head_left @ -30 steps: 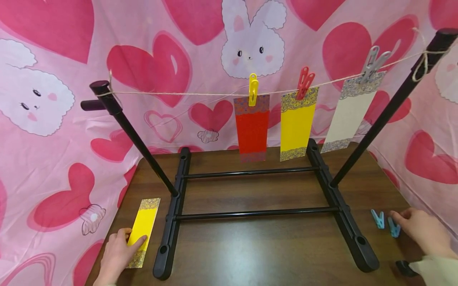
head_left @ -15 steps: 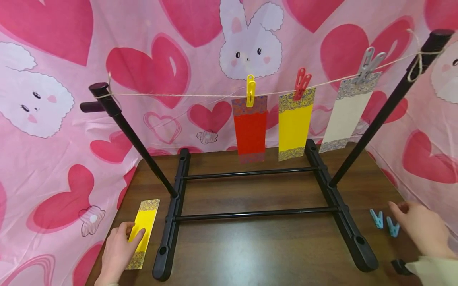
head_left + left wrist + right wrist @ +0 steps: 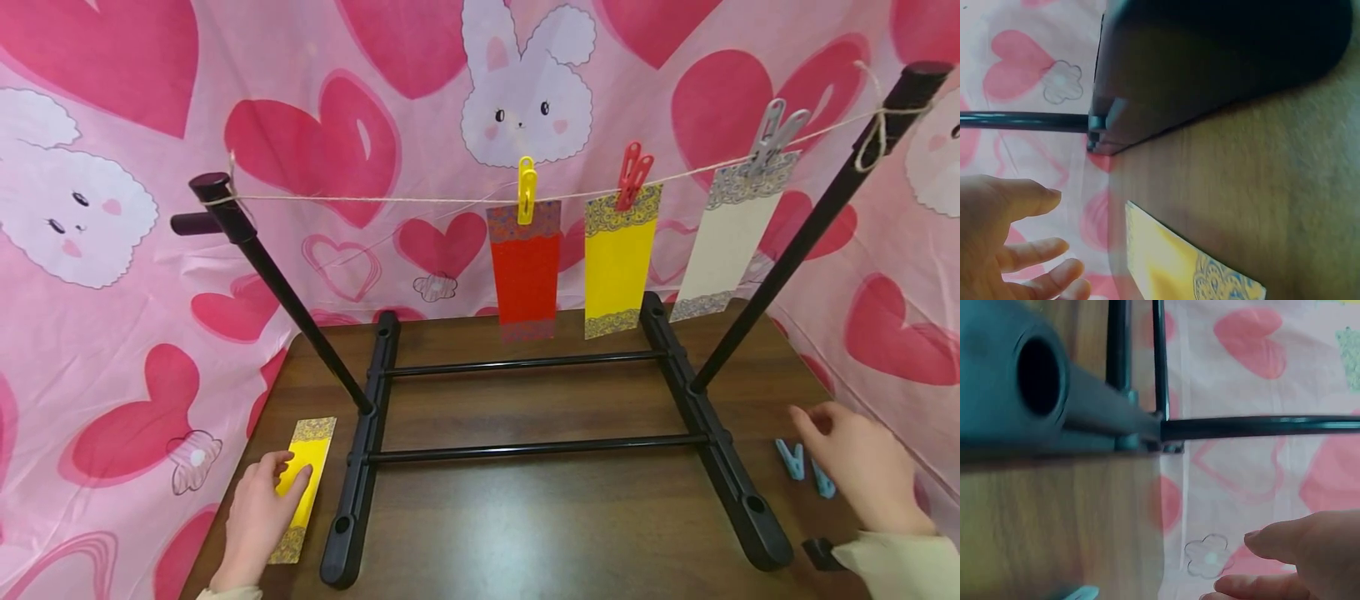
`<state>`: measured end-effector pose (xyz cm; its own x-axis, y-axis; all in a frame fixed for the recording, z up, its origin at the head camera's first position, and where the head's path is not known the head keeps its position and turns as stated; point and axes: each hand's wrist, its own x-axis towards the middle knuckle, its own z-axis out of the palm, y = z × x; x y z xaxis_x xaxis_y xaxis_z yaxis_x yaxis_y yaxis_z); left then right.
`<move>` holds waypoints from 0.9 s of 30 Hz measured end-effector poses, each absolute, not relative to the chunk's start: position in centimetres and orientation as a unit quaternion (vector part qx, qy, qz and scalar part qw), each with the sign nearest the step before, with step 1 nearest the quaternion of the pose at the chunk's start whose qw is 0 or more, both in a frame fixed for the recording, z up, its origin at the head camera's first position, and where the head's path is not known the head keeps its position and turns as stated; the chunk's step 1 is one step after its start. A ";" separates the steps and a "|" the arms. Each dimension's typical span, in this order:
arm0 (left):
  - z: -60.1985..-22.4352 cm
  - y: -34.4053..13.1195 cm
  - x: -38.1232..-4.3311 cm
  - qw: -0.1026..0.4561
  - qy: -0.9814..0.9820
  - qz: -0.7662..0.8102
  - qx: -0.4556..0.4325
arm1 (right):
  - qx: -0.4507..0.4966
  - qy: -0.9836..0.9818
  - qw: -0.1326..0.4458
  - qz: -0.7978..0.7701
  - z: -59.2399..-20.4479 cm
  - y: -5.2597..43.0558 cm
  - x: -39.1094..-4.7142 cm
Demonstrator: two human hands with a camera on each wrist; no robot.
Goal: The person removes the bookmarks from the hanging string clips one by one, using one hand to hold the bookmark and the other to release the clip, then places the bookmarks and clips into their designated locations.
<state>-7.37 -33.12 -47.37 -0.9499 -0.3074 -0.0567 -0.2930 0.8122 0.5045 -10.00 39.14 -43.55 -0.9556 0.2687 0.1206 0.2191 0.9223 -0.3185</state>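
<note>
My left hand [image 3: 258,512] hovers over a yellow card [image 3: 309,454] with patterned ends lying on the table's left side. In the left wrist view the fingers are parted, hold nothing and are apart from the card [image 3: 1166,259]. My right hand [image 3: 862,467] is raised above two light-blue clothespins [image 3: 790,460] at the right, partly covering one. Its fingers are loosely bent, with nothing visible between them. On the string [image 3: 360,198] hang a red card [image 3: 527,275], another yellow card [image 3: 618,267] and a white card [image 3: 727,242], clipped by yellow [image 3: 527,192], red [image 3: 634,177] and grey [image 3: 774,137] clothespins.
A black rack [image 3: 360,467] stands mid-table, with two crossbars and a tilted post on each side carrying the string. Pink heart-and-bunny cloth [image 3: 337,258] covers the back and sides. Wooden tabletop [image 3: 525,517] shows between the rack's feet.
My left hand has lifted a little off the yellow card, which stays in place. My right hand has moved up and left from beside the blue clothespins, which lie where they were.
</note>
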 end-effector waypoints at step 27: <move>-46.0 -29.1 -8.8 0.130 -0.935 -0.314 0.104 | -0.011 -0.953 0.234 0.190 -41.4 33.4 -11.0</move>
<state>-8.77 -29.10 -46.01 -0.9447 -0.2762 0.1770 -0.1137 0.7817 0.6133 -10.96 33.37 -41.39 -0.8900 0.1092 0.4427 -0.0687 0.9277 -0.3669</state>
